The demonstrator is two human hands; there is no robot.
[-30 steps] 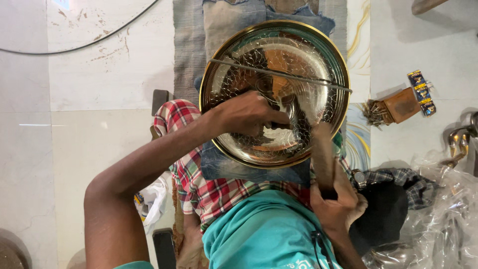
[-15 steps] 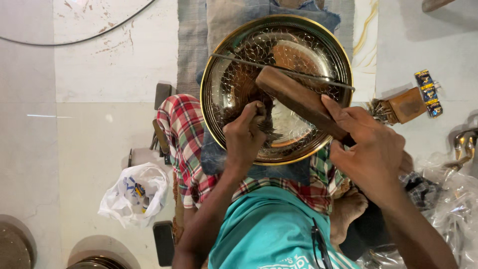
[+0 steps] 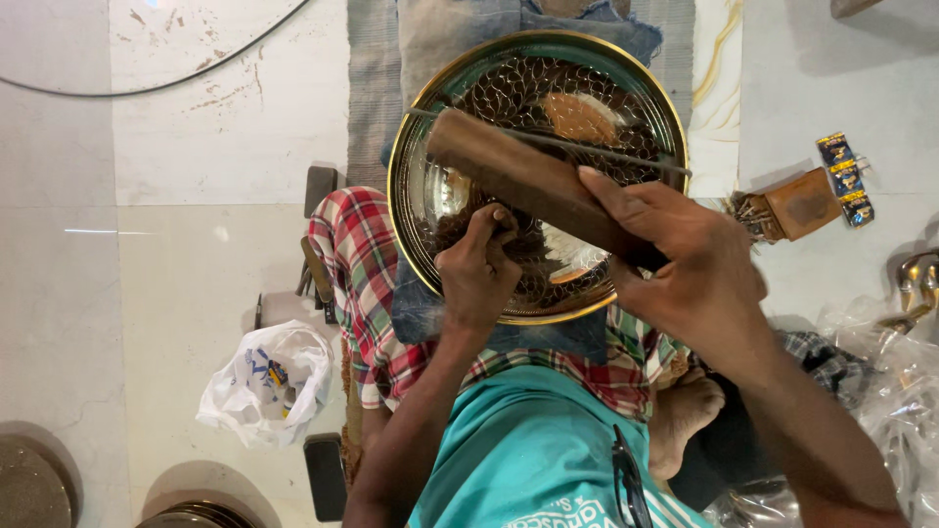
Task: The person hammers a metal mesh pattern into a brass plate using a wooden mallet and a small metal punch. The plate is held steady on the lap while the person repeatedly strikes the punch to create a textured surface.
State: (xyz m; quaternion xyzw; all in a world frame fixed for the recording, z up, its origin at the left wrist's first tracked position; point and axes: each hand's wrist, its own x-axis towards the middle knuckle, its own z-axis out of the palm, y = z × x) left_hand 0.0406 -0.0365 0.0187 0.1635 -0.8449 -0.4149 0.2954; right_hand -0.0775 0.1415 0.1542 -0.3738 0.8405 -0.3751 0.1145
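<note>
bare arms and hands, no sleeves past the elbow; a teal shirt (image 3: 528,450) with white stripes, a red-green checked wrap (image 3: 367,284) over the lap

White plastic bag (image 3: 266,383) on tiled floor (image 3: 166,244)
</note>
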